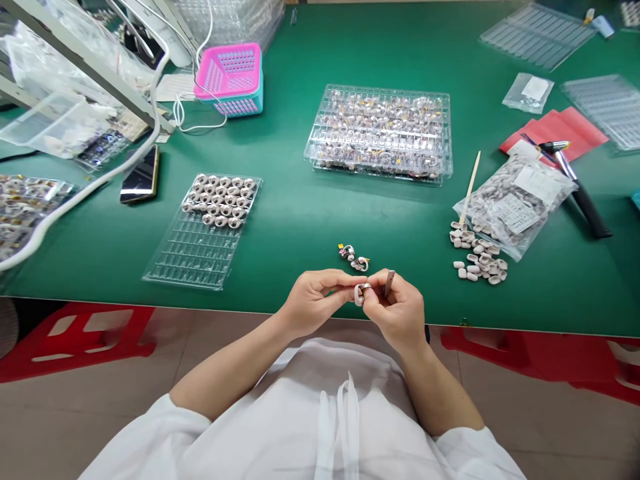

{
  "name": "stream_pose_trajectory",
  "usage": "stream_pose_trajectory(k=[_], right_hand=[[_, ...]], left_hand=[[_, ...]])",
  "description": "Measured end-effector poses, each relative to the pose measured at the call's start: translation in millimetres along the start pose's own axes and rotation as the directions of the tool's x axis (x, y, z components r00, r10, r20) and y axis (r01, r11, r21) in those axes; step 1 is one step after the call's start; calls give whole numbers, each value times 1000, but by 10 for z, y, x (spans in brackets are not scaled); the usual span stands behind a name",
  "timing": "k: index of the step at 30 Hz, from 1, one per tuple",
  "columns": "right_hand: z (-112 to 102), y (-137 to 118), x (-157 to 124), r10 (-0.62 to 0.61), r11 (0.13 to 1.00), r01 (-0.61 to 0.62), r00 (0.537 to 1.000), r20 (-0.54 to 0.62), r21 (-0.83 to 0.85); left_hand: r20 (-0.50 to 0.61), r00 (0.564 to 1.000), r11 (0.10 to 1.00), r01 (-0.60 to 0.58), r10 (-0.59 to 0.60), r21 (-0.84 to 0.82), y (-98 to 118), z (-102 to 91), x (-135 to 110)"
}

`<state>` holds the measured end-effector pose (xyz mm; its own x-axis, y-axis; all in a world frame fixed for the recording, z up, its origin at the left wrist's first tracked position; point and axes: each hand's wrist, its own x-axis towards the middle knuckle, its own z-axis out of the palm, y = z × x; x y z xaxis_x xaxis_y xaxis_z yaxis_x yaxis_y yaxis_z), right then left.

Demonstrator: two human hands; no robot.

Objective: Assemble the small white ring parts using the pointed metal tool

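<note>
Near the table's front edge, my left hand (313,300) pinches a small white curved plastic part (359,295) between thumb and fingertips. My right hand (397,307) closes on the same part from the other side. A thin brownish metal tool (389,283), perhaps tweezers, sticks up between the fingers of that right hand. Just beyond my fingertips lie two small white curved parts with electronics (353,257) and yellow tabs. To the right sits a loose pile of small pale plastic shells (483,260).
A clear tray (187,257) partly filled with white parts lies left. Stacked filled trays (380,133) stand at centre back. A phone (141,175), a pink basket (230,70) and a white cable (100,180) are left. A bag of shells (520,197), a stick (470,187) and a black-handled hammer-like tool (587,200) lie right.
</note>
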<state>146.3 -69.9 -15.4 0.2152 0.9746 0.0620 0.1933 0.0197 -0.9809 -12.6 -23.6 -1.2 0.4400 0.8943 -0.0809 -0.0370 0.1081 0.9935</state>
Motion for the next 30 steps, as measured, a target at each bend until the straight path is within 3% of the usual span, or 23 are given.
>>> stream_pose_trajectory(k=[8, 13, 19, 25, 30], right_hand=[[31, -42, -5, 44, 994, -45, 999, 13, 95], [41, -21, 6, 47, 997, -49, 998, 31, 67], [41, 34, 30, 79, 996, -82, 994, 69, 37], [-49, -5, 49, 42, 995, -53, 989, 141, 80], [-78, -42, 37, 54, 997, -61, 989, 135, 50]], left_hand=[[71, 996, 994, -52, 45, 95, -44, -35, -26], [61, 996, 992, -76, 70, 100, -46, -35, -19], [32, 999, 998, -40, 39, 47, -48, -34, -16], [-5, 997, 991, 78, -79, -107, 16, 14, -14], [-12, 997, 991, 79, -81, -112, 40, 39, -5]])
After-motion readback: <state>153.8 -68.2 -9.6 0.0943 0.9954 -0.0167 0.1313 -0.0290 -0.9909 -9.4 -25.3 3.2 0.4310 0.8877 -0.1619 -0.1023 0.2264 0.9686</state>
